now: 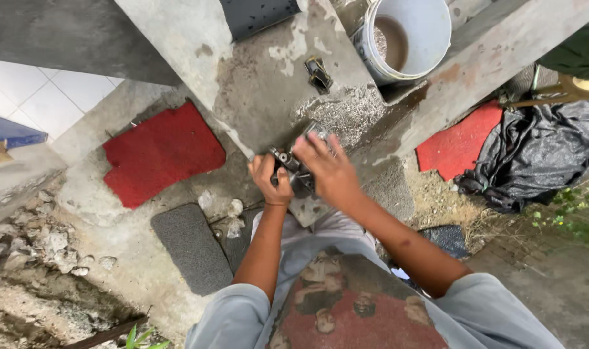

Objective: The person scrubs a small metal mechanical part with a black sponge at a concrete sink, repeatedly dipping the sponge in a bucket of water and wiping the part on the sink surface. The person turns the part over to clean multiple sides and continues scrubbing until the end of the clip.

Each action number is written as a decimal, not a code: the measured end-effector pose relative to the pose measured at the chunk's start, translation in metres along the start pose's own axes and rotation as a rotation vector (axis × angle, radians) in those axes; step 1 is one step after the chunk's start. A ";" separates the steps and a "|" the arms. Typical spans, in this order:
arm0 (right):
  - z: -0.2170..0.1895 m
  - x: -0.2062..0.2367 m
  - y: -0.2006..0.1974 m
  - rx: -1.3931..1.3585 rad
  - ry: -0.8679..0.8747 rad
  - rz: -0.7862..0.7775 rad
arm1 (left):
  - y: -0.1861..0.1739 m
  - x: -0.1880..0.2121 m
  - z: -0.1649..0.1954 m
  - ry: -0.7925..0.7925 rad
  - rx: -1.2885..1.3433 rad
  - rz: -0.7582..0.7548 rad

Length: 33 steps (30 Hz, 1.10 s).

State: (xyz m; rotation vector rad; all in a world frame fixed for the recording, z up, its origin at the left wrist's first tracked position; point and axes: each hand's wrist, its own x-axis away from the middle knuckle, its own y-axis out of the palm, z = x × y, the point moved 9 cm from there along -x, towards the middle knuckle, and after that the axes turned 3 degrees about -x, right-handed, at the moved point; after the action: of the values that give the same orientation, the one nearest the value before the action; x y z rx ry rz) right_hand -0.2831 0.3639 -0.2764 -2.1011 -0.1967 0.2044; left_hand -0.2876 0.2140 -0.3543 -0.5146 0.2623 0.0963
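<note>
Both my hands are closed on a dark metal mechanical part (299,169) at the near edge of a rough concrete ledge (268,84). My left hand (268,181) grips its left side from below. My right hand (330,169) covers its top and right side, fingers spread over it, so most of the part is hidden. A shiny metal bit of the part shows above my right fingers. Farther up the ledge lies a small dark metal piece (318,74), apart from both hands.
A white plastic bucket (430,32) with grey residue stands at the top right. Red mat pieces (159,152) (456,145) lie left and right of the ledge, a grey mat (191,245) below. A black plastic sheet (540,155) is bunched at right. Rubble lies at lower left.
</note>
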 end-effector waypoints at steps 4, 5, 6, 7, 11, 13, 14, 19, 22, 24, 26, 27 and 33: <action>0.011 0.011 -0.001 0.121 0.064 0.046 | 0.001 0.002 -0.008 -0.090 -0.042 -0.005; 0.008 0.012 -0.001 0.132 0.030 0.066 | 0.002 0.002 -0.005 -0.065 -0.023 -0.005; 0.005 0.013 0.001 0.139 -0.001 0.061 | 0.002 0.002 -0.003 -0.036 -0.001 -0.007; 0.002 0.014 0.003 0.149 -0.022 0.057 | 0.000 0.002 -0.002 -0.033 0.001 0.009; 0.020 0.014 0.004 0.170 0.190 0.059 | 0.001 0.003 -0.005 -0.067 -0.016 -0.004; 0.010 0.011 0.008 0.122 0.076 0.020 | 0.000 0.003 -0.005 -0.056 -0.011 0.003; 0.005 0.011 0.009 0.103 0.021 0.009 | -0.001 0.003 -0.003 -0.034 0.005 0.012; 0.013 0.011 -0.001 0.116 0.117 0.045 | 0.000 0.006 -0.007 -0.067 -0.029 0.021; 0.005 0.008 -0.002 0.035 0.042 0.032 | 0.000 0.008 -0.008 -0.055 -0.040 0.022; 0.001 0.006 -0.004 0.053 0.013 0.045 | -0.001 0.008 -0.006 -0.019 -0.027 0.023; 0.004 0.006 -0.003 0.135 0.088 0.044 | -0.001 0.010 -0.009 -0.047 -0.017 0.019; 0.003 0.007 -0.004 0.116 0.108 0.062 | -0.001 0.011 -0.011 -0.060 -0.013 0.014; -0.001 0.026 -0.004 0.003 0.082 0.044 | 0.001 0.016 -0.003 -0.004 -0.026 -0.011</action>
State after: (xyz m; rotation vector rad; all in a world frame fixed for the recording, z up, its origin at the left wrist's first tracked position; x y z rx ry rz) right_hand -0.2576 0.3711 -0.2744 -2.1076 -0.1009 0.1438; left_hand -0.2729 0.2139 -0.3620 -0.5420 0.2549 0.0896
